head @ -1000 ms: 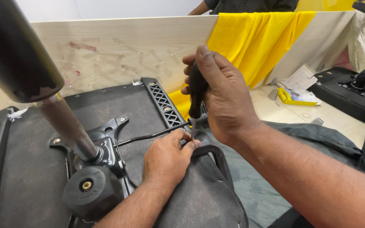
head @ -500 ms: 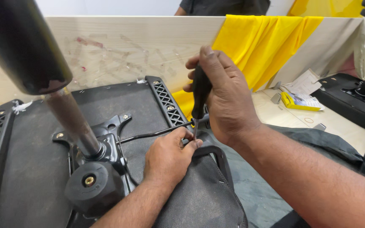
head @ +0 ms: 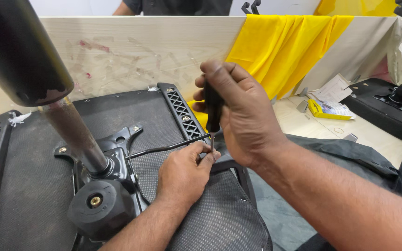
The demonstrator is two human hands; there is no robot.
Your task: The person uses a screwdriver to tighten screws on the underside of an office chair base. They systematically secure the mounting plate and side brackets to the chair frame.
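You drive a screw at the right edge of the upturned chair seat
Your right hand, fingers clamped on the black screwdriver, keeps it upright; your left hand pinches together at the tip, steadying it. Press straight down. A flat yellow package lies at the counter's far right by white papers

A furniture workshop, by the look of it: an upturned office chair seat with its gas cylinder lies under the hands, another chair base sits far right, and a scuffed plywood board draped with yellow cloth stands beyond them.
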